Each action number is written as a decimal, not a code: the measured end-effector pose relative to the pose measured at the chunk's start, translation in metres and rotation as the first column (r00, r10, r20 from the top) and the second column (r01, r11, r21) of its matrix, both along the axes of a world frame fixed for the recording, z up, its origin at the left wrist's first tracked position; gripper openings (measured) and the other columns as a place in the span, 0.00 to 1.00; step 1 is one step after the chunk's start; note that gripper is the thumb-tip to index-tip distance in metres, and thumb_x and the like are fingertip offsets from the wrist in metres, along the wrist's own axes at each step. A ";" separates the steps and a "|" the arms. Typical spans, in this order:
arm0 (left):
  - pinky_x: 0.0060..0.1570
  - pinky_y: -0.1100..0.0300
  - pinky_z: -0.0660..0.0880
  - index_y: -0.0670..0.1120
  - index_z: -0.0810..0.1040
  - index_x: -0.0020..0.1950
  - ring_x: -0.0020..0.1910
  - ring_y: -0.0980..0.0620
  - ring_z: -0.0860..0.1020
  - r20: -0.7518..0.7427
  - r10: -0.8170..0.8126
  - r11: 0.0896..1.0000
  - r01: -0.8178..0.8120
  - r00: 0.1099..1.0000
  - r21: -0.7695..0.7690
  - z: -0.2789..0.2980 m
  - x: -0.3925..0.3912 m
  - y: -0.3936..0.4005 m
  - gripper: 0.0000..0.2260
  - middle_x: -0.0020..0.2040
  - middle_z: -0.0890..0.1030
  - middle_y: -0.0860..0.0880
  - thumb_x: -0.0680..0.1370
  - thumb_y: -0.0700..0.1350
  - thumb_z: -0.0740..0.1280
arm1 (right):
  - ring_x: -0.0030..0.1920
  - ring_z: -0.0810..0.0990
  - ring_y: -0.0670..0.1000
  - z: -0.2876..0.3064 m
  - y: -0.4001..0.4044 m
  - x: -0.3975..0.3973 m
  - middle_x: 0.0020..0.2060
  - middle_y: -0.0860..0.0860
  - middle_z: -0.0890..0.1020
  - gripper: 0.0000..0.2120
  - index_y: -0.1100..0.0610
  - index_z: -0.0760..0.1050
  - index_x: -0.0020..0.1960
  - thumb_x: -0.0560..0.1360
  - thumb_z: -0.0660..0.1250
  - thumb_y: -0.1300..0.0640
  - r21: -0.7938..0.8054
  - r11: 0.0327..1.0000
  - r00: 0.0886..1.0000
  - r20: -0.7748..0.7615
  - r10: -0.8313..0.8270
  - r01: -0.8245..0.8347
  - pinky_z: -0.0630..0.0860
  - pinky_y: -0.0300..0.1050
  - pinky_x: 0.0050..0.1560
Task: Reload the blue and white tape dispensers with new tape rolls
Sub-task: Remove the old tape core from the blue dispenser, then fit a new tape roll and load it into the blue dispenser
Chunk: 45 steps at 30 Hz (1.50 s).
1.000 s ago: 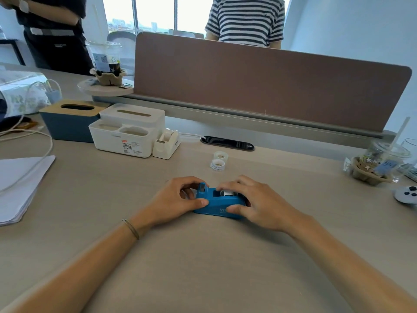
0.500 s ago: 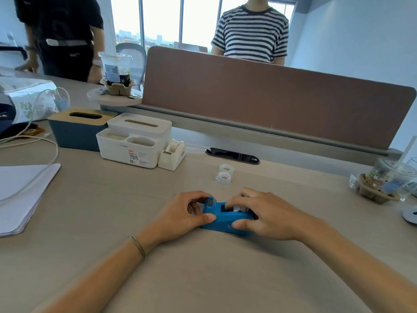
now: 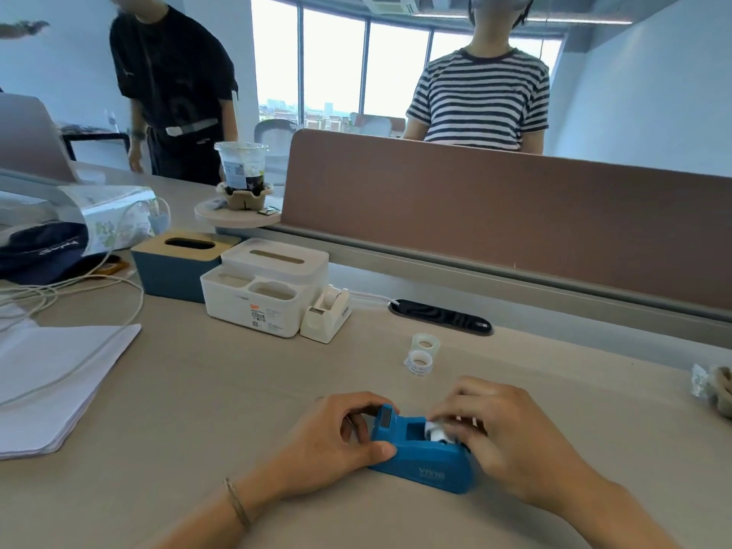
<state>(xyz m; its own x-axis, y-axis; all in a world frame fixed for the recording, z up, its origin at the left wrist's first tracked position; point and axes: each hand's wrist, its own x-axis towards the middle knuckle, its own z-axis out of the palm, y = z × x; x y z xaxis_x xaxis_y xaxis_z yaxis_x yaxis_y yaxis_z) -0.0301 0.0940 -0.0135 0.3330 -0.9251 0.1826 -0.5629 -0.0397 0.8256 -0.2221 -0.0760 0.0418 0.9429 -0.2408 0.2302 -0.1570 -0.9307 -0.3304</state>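
The blue dispenser [image 3: 426, 453] is sitting on the tabletop [image 3: 198, 410], and everything else is being placed from it. The left hand [image 3: 332, 441] is gripping its cutter end, thumb lying along the near side and fingers curling over the far side. The right hand [image 3: 511, 437] is closing over its other end, fingertips pinching a white roll [image 3: 435, 431] that is sitting in the open well; whether that roll is fully seated cannot be told. Just beyond the dispenser, two spare rolls [image 3: 422, 353] are lying on the tabletop close together, one a little farther off than the other and neither being touched. Farther beyond and to the left, the white dispenser [image 3: 326, 314] is standing against the right side of a white organizer [image 3: 261, 295], with a roll showing in its top. A blue tissue box [image 3: 178, 267] with a wooden lid is sitting just left of the organizer. Beyond the spare rolls, a black cable slot [image 3: 439, 317] is running along the foot of a brown divider [image 3: 515, 227]. Far left of the dispenser, a stack of paper [image 3: 51, 382] is lying with white cables [image 3: 79, 295] crossing over it. At the divider's left end a drink cup [image 3: 241, 172] is standing in a cardboard holder on a small round shelf. Behind the divider, one person in a striped shirt [image 3: 479, 101] and another in black [image 3: 174, 81] are standing.
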 end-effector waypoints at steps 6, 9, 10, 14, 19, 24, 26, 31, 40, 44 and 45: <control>0.46 0.70 0.72 0.59 0.80 0.65 0.47 0.62 0.79 0.075 0.092 0.995 -0.094 0.993 0.022 0.015 0.000 -0.005 0.20 0.54 0.83 0.67 0.74 0.61 0.70 | 0.46 0.78 0.40 0.002 0.000 -0.001 0.43 0.34 0.80 0.08 0.45 0.85 0.53 0.78 0.69 0.55 0.060 0.997 0.993 0.095 -0.064 0.058 0.71 0.32 0.44; 0.48 0.69 0.74 0.62 0.79 0.63 0.53 0.65 0.78 0.141 0.162 0.986 -0.156 0.977 -0.051 0.037 -0.011 -0.016 0.16 0.55 0.82 0.66 0.76 0.60 0.66 | 0.49 0.79 0.41 0.008 -0.001 0.002 0.44 0.35 0.81 0.09 0.45 0.85 0.54 0.78 0.70 0.57 0.121 0.988 0.981 0.159 -0.111 0.093 0.74 0.33 0.46; 0.48 0.69 0.75 0.62 0.79 0.63 0.53 0.66 0.78 0.129 0.134 0.991 -0.130 0.983 -0.044 0.045 -0.016 -0.022 0.14 0.54 0.83 0.65 0.77 0.58 0.67 | 0.49 0.79 0.42 0.011 -0.002 0.006 0.44 0.36 0.82 0.09 0.45 0.86 0.53 0.78 0.71 0.57 0.162 0.981 0.970 0.202 -0.137 0.105 0.75 0.34 0.47; 0.38 0.67 0.78 0.50 0.83 0.61 0.47 0.57 0.85 -0.137 0.034 0.998 -0.041 0.990 -0.049 0.065 -0.020 -0.053 0.11 0.50 0.86 0.53 0.80 0.50 0.69 | 0.48 0.82 0.43 0.019 -0.005 0.028 0.43 0.38 0.84 0.09 0.47 0.86 0.51 0.78 0.71 0.60 0.334 0.938 0.918 0.339 -0.208 0.089 0.78 0.35 0.43; 0.43 0.59 0.84 0.41 0.84 0.52 0.43 0.50 0.87 -0.533 0.155 0.974 -0.219 0.832 -0.058 0.068 0.005 -0.076 0.06 0.44 0.88 0.44 0.77 0.41 0.73 | 0.48 0.81 0.41 0.010 -0.017 0.056 0.48 0.38 0.79 0.08 0.46 0.83 0.56 0.78 0.72 0.54 0.363 0.916 0.837 0.438 -0.328 0.169 0.80 0.35 0.45; 0.42 0.60 0.84 0.36 0.83 0.49 0.40 0.47 0.87 -0.722 0.209 0.943 -0.332 0.660 -0.031 0.057 0.024 -0.098 0.07 0.44 0.87 0.37 0.77 0.40 0.73 | 0.47 0.79 0.40 0.005 -0.019 0.079 0.42 0.36 0.78 0.13 0.43 0.78 0.53 0.72 0.78 0.51 0.276 0.949 0.880 0.400 -0.256 0.151 0.76 0.29 0.42; 0.44 0.58 0.84 0.38 0.83 0.47 0.40 0.46 0.86 -0.734 0.208 0.948 -0.318 0.646 -0.011 0.050 0.026 -0.103 0.06 0.42 0.86 0.38 0.76 0.41 0.73 | 0.45 0.79 0.42 0.002 -0.021 0.087 0.40 0.38 0.79 0.14 0.42 0.76 0.51 0.71 0.78 0.51 0.266 0.952 0.871 0.418 -0.258 0.154 0.78 0.34 0.41; 0.52 0.55 0.84 0.33 0.82 0.53 0.49 0.43 0.86 -0.824 0.121 0.977 -0.214 0.553 0.000 0.044 0.033 -0.106 0.11 0.50 0.86 0.35 0.78 0.42 0.71 | 0.43 0.80 0.43 -0.005 -0.032 0.092 0.40 0.41 0.81 0.07 0.46 0.81 0.50 0.73 0.75 0.48 0.191 0.964 0.857 0.448 -0.255 0.187 0.77 0.38 0.42; 0.43 0.64 0.81 0.46 0.85 0.44 0.42 0.52 0.84 -0.165 0.451 0.887 -0.461 0.877 -0.028 0.027 0.050 -0.099 0.08 0.41 0.86 0.50 0.75 0.50 0.75 | 0.39 0.84 0.43 -0.002 -0.044 0.084 0.37 0.42 0.86 0.03 0.51 0.85 0.45 0.73 0.75 0.54 0.306 0.920 0.819 0.442 -0.367 0.247 0.81 0.38 0.42; 0.44 0.62 0.77 0.51 0.85 0.45 0.42 0.55 0.80 0.345 0.408 0.905 -0.425 0.846 -0.028 0.010 0.056 -0.093 0.06 0.43 0.83 0.55 0.75 0.52 0.71 | 0.41 0.84 0.42 0.000 -0.058 0.079 0.37 0.43 0.86 0.04 0.51 0.86 0.45 0.71 0.76 0.58 0.431 0.863 0.817 0.376 -0.438 0.264 0.79 0.33 0.41; 0.47 0.60 0.78 0.51 0.85 0.48 0.44 0.54 0.80 0.420 0.362 0.917 -0.400 0.832 0.002 0.007 0.056 -0.093 0.08 0.46 0.84 0.54 0.75 0.53 0.70 | 0.41 0.83 0.42 -0.001 -0.060 0.079 0.37 0.43 0.86 0.04 0.51 0.86 0.45 0.71 0.76 0.59 0.458 0.850 0.821 0.358 -0.445 0.261 0.79 0.32 0.41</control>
